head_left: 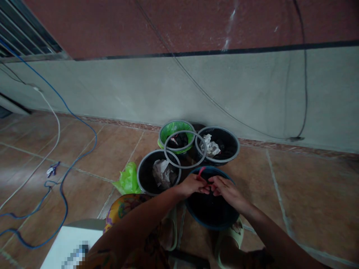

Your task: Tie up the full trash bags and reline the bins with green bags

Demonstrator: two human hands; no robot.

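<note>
Near the lower middle of the frame, the two hands meet over the mouth of a dark bin with a blue rim (pixel 211 209). A thin red strip (pixel 201 171) is at the left hand (pixel 196 184): one end rises above the thumb side, and a little more red shows in the gap toward the right hand (pixel 224 188). The left hand is closed on the strip. The right hand lies just to the right, fingers bent inward toward the left fingertips; the spot is dim and small, so I cannot tell whether those fingers pinch the strip or merely rest beside it.

Above and left of the hands, near the centre of the frame, stand three grey-rimmed bins: one with a green liner (pixel 171 129), a black-lined one on the right (pixel 232 145) holding crumpled white paper (pixel 211 146), and a nearer one on the left (pixel 144 172) with crumpled brownish paper (pixel 165 174). A loose grey ring (pixel 185 167) lies across them, its near edge just above the left hand. A bright green bag (pixel 128 180) sits on the tiled floor (pixel 305 194) beside the nearer bin. At the left of the frame, a blue cable (pixel 94 140) loops past a small bunch of keys (pixel 52 170).
</note>
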